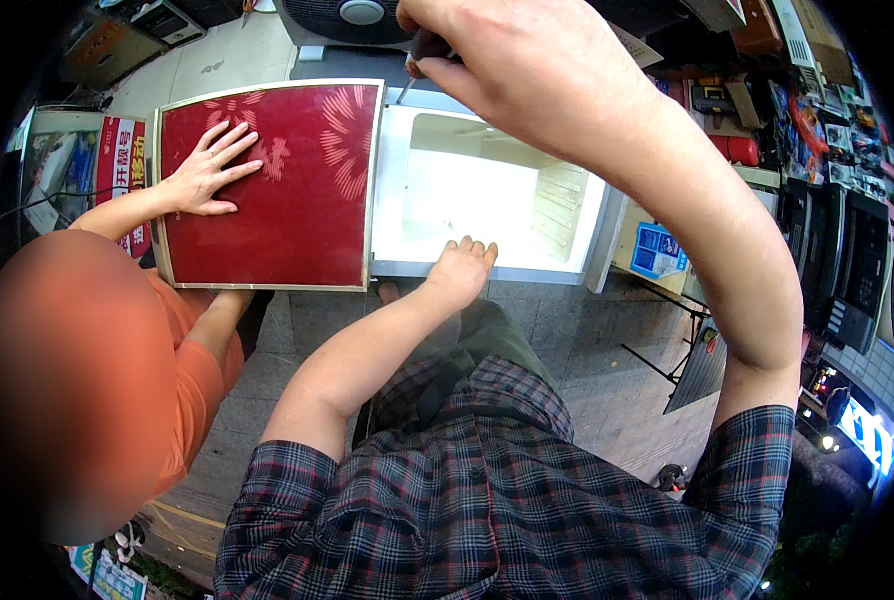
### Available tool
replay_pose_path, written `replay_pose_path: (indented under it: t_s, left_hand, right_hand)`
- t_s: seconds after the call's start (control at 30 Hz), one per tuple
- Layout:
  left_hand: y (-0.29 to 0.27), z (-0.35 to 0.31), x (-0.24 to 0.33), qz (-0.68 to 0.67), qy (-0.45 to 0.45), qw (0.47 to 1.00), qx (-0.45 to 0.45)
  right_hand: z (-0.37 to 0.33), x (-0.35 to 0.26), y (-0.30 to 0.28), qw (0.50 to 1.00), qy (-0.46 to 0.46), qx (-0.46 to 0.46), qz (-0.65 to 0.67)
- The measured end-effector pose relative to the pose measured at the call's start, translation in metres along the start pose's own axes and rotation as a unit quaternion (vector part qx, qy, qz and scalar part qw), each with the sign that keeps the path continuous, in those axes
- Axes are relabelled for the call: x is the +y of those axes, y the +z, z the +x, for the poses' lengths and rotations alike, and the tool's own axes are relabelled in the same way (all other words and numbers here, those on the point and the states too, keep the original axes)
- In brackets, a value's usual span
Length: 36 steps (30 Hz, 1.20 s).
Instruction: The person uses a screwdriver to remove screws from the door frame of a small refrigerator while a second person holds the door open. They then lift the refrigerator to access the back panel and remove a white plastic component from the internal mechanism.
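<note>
A small refrigerator (467,175) with a white, vacant interior lies before me, its opening facing up. Its dark red door (297,215), patterned with pale flowers and framed in metal, is swung out to the left. My left hand (462,272) is closed over the cabinet's near rim, fingers curled inward. Above the far left corner, my right hand (507,60) grips a screwdriver (426,46) with a dark handle. Its thin metal shaft points down at the hinge side between door and cabinet; the tip's exact contact is hard to make out.
A co-worker in orange (87,370) stands at left, one hand (205,180) flat on the red door. Beyond the cabinet sits a dark appliance with a round knob (362,12). Cluttered shelves with tools and a red canister (735,150) line the right. A folding stand (679,340) is nearby.
</note>
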<state>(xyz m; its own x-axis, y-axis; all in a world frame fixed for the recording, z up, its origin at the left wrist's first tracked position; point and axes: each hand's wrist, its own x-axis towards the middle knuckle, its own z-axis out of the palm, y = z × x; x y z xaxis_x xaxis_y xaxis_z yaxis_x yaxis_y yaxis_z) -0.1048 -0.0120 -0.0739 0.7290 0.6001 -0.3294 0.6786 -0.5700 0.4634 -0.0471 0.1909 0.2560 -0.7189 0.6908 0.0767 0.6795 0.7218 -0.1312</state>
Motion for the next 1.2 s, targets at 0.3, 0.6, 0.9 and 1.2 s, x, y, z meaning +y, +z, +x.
replay_pose_path:
  t_s: [0.3,0.6,0.9,1.2]
  left_hand:
    - [0.001,0.0,-0.001,0.001,0.003,1.0,0.01]
    - [0.014,-0.013,0.001,0.057,-0.023,0.995,0.078]
    - [-0.013,-0.02,0.001,0.075,-0.051,0.996,-0.019]
    - [-0.017,-0.027,0.0,0.084,-0.105,0.991,-0.028]
  right_hand:
    - [0.01,0.018,-0.011,0.981,-0.182,-0.056,-0.041]
    - [0.003,0.006,-0.002,0.995,-0.091,-0.008,-0.026]
    - [0.004,0.004,0.003,0.99,-0.139,0.015,0.026]
    - [0.007,-0.007,-0.013,0.995,-0.068,-0.063,-0.039]
